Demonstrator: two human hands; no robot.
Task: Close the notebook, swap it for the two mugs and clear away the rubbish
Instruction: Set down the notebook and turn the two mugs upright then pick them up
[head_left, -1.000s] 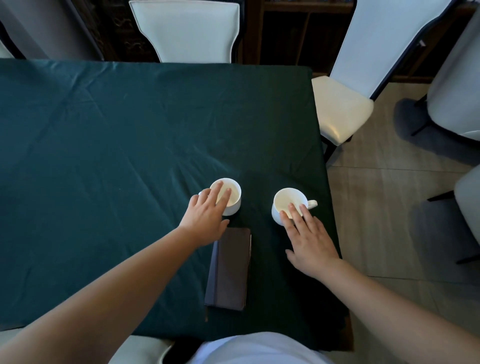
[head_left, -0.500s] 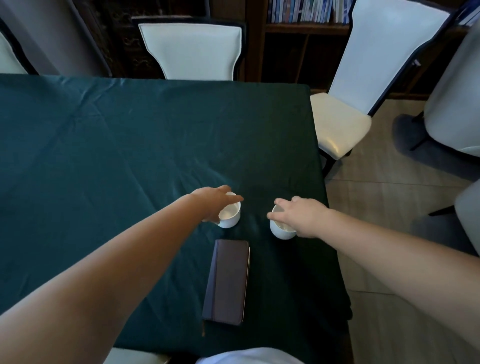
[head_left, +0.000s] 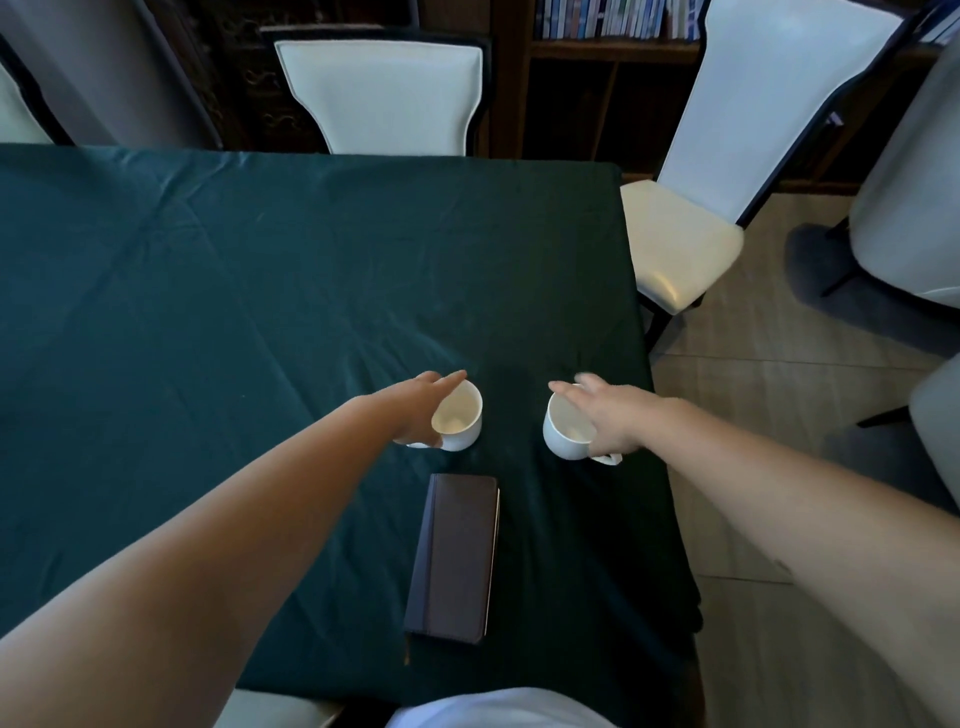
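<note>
Two white mugs stand side by side on the dark green tablecloth (head_left: 260, 322), near its right edge. My left hand (head_left: 415, 408) lies against the left side of the left mug (head_left: 460, 418), fingers stretched straight past its far rim. My right hand (head_left: 613, 415) covers the right side of the right mug (head_left: 563, 431), fingers also straight; the mug's handle peeks out below the palm. Neither hand is curled around its mug. A closed dark notebook (head_left: 454, 556) lies lengthwise just in front of the mugs, toward me. No rubbish shows on the table.
White chairs stand behind the table (head_left: 379, 93) and at its right side (head_left: 680, 244), with more chairs at the far right (head_left: 909, 208). A bookshelf (head_left: 608, 31) is at the back. Tiled floor lies to the right of the table.
Both hands have uncurled: half a second ago the fingers were bent over the mugs, now they are stretched flat. The mugs and the notebook stay where they were on the cloth.
</note>
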